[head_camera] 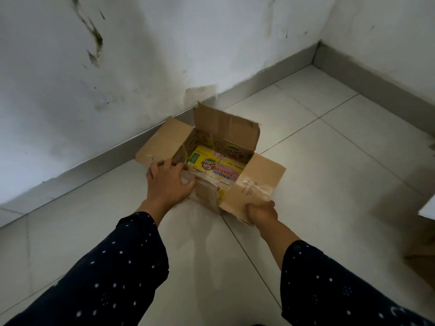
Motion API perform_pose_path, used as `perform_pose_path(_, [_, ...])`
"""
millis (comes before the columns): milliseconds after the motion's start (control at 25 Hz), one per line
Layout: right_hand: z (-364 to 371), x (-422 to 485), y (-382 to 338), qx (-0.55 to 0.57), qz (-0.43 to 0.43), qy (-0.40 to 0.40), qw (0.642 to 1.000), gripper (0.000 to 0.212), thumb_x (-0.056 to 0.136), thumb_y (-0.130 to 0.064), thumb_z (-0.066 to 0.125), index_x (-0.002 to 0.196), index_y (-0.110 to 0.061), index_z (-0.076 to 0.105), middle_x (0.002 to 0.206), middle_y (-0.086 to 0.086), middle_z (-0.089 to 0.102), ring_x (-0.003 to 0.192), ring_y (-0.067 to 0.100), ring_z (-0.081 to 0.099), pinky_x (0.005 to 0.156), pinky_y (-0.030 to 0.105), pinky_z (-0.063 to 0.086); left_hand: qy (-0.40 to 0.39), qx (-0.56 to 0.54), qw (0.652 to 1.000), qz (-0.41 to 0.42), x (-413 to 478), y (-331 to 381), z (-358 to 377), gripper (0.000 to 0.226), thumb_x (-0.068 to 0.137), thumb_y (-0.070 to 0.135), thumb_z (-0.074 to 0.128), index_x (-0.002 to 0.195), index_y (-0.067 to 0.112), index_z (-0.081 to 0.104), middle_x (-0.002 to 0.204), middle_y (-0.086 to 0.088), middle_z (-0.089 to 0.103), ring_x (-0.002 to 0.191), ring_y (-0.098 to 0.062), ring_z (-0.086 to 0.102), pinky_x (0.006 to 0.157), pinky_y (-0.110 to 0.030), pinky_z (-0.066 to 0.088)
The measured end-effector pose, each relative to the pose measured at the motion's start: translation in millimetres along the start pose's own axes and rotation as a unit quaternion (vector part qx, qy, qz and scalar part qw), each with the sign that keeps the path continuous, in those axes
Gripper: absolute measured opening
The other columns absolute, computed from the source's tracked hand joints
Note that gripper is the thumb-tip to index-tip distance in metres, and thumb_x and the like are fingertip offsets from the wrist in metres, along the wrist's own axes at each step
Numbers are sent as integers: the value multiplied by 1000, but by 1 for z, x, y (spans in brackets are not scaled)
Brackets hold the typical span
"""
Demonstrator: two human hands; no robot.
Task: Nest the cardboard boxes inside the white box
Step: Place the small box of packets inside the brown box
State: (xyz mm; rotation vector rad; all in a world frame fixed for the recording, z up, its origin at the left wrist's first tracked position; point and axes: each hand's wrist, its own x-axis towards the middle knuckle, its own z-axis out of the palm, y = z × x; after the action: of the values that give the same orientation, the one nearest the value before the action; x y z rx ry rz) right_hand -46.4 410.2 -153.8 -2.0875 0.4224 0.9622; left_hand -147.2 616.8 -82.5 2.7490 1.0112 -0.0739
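Pale tiled floor (317, 161), stained white wall (117, 67) behind. Brown cardboard box (235, 135) on the tiles just before the wall's skirting, all four flaps spread open, a flattened yellow printed carton (207, 162) lying inside. Left hand (168, 182) over the box's near-left corner, fingers curled shut on the taped near flap. Right hand (260, 211) at the near-right flap (255, 184), fingers closed on its torn edge, thumb on top. Probably gripping both sides to lift or drag the box with its contents. Possibly the white box (429, 208) well right of it, only a pale corner showing.
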Motion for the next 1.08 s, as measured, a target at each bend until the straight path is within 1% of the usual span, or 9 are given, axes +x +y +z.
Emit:
perform_pose_path(120, [3, 17, -9, 22, 2, 51, 998, 54, 83, -19, 64, 132, -10, 44, 128, 17, 59, 110, 38, 60, 90, 43, 55, 42, -60, 997, -26, 9, 1, -8, 38, 80, 50, 35, 97, 33, 65, 111, 6, 61, 116, -27, 42, 96, -49, 24])
perform_pose_path(240, [-26, 27, -29, -43, -50, 116, 991, 49, 82, -16, 64, 127, -9, 46, 124, 18, 59, 111, 39, 59, 93, 44, 52, 79, -111, 984, -119, 27, -1, -10, 35, 81, 47, 40, 101, 32, 65, 121, 1, 58, 119, -33, 40, 94, -47, 27])
perform_pose_path(360, [-72, 28, -50, -131, -127, 191, 964, 46, 84, -22, 62, 125, -9, 46, 123, 19, 59, 109, 41, 59, 90, 45, 50, 3, -146, 962, -229, 44, -14, 0, 48, 81, 43, 54, 127, 29, 52, 142, -9, 41, 129, -40, 33, 103, -50, 29])
perform_pose_path(480, [-101, 30, -52, -171, -216, 209, 938, 42, 89, -34, 57, 122, -10, 48, 115, 19, 62, 100, 41, 59, 79, 43, 48, -95, -226, 914, -325, 45, -21, 19, 82, 80, 37, 63, 147, 17, 20, 151, -20, 24, 134, -45, 30, 110, -52, 31])
perform_pose_path(600, [-108, 32, -51, -137, -260, 196, 936, 35, 91, -32, 53, 122, -14, 53, 112, 17, 65, 92, 36, 59, 78, 40, 48, -132, -352, 841, -389, 37, -23, 40, 88, 81, 27, 69, 146, 6, 14, 143, -23, 38, 128, -42, 44, 105, -50, 41])
perform_pose_path(640, [-107, 33, -51, -125, -266, 189, 937, 34, 92, -32, 53, 123, -16, 54, 113, 15, 66, 94, 36, 60, 79, 39, 49, -135, -365, 838, -384, 33, -23, 43, 81, 81, 27, 70, 142, 3, 23, 138, -23, 45, 123, -41, 49, 101, -48, 45])
perform_pose_path(760, [-102, 32, -55, -141, -269, 173, 937, 30, 94, -27, 52, 121, -17, 57, 112, 12, 67, 99, 36, 62, 75, 34, 45, -80, -342, 886, -304, 25, -20, 43, 51, 85, 25, 64, 129, 3, 50, 127, -20, 59, 112, -39, 57, 88, -40, 47])
perform_pose_path(920, [-102, 17, -61, -173, -284, 174, 927, 25, 97, -19, 45, 114, -10, 61, 109, 17, 68, 96, 38, 62, 70, 32, 40, -14, -345, 918, -196, 22, 10, 17, 32, 96, 20, 46, 123, 8, 57, 122, -20, 62, 105, -40, 60, 82, -39, 48])
perform_pose_path(1080, [-128, -10, -68, -134, -290, 203, 926, 26, 99, -19, 43, 116, -10, 60, 111, 17, 67, 98, 38, 62, 72, 32, 41, 56, -304, 939, -153, 21, 44, -19, 29, 97, 23, 42, 117, 10, 59, 116, -20, 65, 99, -41, 60, 80, -41, 48])
